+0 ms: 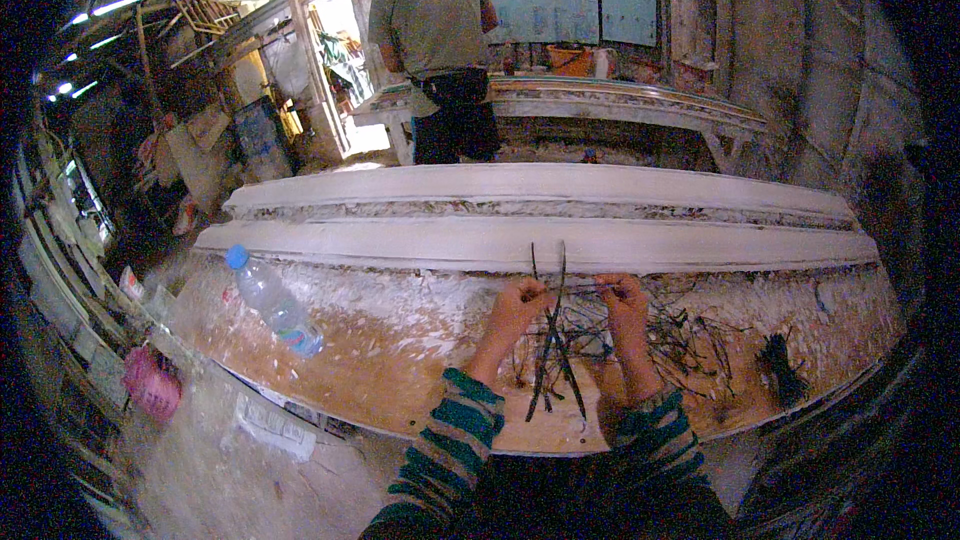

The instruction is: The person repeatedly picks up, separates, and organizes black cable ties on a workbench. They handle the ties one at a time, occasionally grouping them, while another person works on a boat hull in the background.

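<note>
What the left hand (520, 304) and right hand (624, 298) pinch is too small to tell; strands in the tangle (688, 342) blur together. The far person (432, 25) has a blurred head cut by the top edge, and both hands hidden.

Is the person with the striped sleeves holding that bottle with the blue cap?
No, the bottle is on the table, apart from both the left hand and the right hand.
</note>
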A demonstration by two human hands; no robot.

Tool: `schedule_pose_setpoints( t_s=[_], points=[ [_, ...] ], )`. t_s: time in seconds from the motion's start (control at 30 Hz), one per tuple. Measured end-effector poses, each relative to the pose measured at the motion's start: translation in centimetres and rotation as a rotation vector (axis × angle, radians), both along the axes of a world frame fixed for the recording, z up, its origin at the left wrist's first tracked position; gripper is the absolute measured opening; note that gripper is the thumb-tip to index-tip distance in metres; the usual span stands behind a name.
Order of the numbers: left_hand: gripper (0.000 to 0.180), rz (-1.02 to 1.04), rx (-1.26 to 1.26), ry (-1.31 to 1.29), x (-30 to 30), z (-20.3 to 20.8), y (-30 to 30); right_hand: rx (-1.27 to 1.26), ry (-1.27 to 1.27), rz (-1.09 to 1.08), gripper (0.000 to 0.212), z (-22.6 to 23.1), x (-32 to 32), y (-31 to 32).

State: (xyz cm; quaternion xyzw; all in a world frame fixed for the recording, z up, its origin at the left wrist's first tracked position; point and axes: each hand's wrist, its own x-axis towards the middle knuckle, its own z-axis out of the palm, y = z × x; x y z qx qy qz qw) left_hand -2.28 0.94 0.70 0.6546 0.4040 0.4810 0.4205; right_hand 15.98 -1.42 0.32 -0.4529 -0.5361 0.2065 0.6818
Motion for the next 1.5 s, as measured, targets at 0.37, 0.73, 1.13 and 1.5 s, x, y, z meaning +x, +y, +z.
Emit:
schedule_pose_setpoints(
  t_s=[0.37, 0.73, 1.13, 1.5],
  points=[
    [0.014, 0.307, -0.098, -0.209, -1.6, -0.3, 0.9, -0.353, 0.071, 0.873, 0.018, 3.1, -2.4, -3.5],
    [0.013, 0.109, -0.034, -0.147, -0.9, 0.7, -0.2, -0.368, 0.098, 0.661, 0.008, 3.6, -2.1, -3.7],
    [0.015, -0.348, -0.139, 0.023, 0.3, 1.1, -1.2, -0.105, -0.105, 0.177, 0.01, -0.1, -1.1, -0.8],
    [0.014, -0.521, -0.259, -0.127, 1.0, -1.3, -0.5, -0.08, 0.102, 0.016, 0.009, 0.6, -1.0, -0.9]
  ],
)
